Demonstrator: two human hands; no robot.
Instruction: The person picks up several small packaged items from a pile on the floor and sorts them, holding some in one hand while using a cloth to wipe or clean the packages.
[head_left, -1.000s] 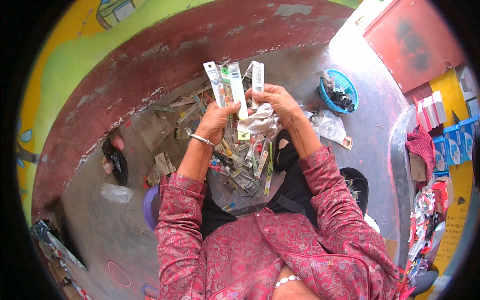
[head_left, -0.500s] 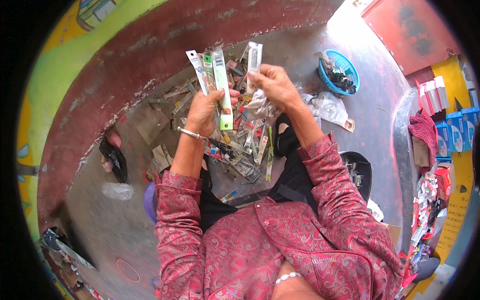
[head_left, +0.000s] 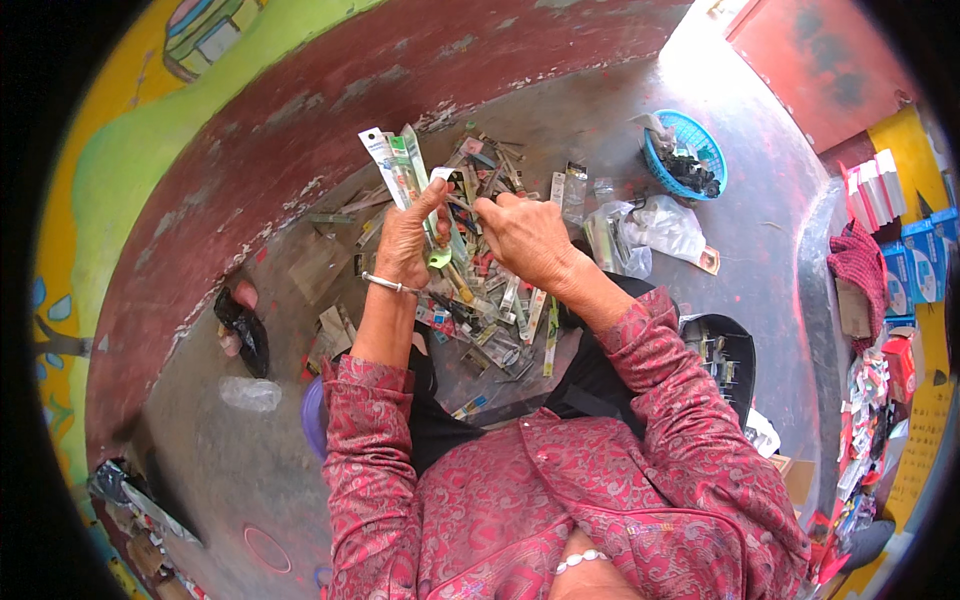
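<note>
My left hand point(head_left: 408, 240) is closed round several long, narrow plastic packets point(head_left: 400, 165). They fan upward, white and green at the top, with hang holes in some. Close beside it, my right hand point(head_left: 530, 235) has its fingers pinched together at the near side of the packets. A thin strip shows between the two hands, but what exactly my right fingers grip is partly hidden. Below both hands a loose pile of similar slim packets point(head_left: 500, 330) covers the floor between my legs. A clear packet point(head_left: 575, 190) lies past my right hand.
A blue basket point(head_left: 686, 155) with dark items stands at the far right, near white plastic bags point(head_left: 665, 228). By my right leg is a black container point(head_left: 722, 362). A black bag point(head_left: 241, 330), a clear bag point(head_left: 250, 394) and a purple rim point(head_left: 314, 418) lie left.
My right hand has moved down and left to meet the packets in my left hand. The clear packet and crumpled plastic it held are gone from it. My left hand has lowered slightly.
</note>
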